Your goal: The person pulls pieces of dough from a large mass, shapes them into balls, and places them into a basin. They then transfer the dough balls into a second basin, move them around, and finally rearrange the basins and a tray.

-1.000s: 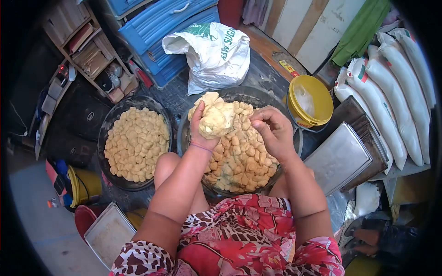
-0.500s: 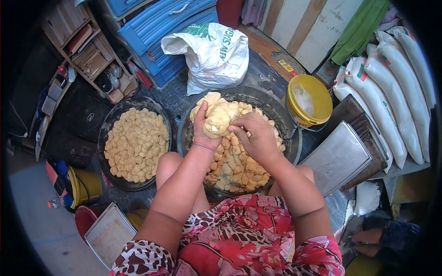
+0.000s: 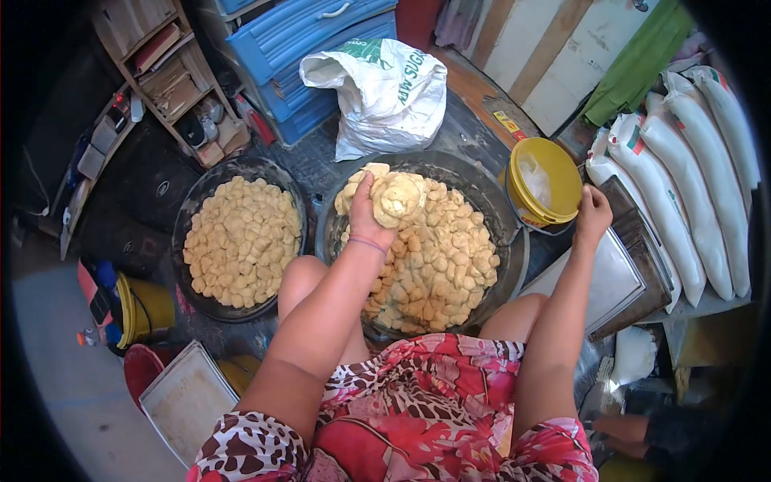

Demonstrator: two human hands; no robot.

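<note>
Fingers (image 3: pixel 364 191) of the left hand (image 3: pixel 368 221) are wrapped around a dough lump (image 3: pixel 401 198), held just above the basin (image 3: pixel 482 186) of dough balls (image 3: pixel 438 273). The right hand (image 3: pixel 594 213) is laid on stacked trays (image 3: pixel 614 277), grip unclear. Held one-handed, the soft lump could be dropped.

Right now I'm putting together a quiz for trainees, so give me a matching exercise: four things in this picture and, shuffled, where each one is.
Things:
1 dough lump
2 bucket
3 sack
4 right hand

Places:
A in front of the drawers
B in the left hand
C near the tray, at its far end
D stands right of the basin

Pairs: 1-B, 2-D, 3-A, 4-C
</note>
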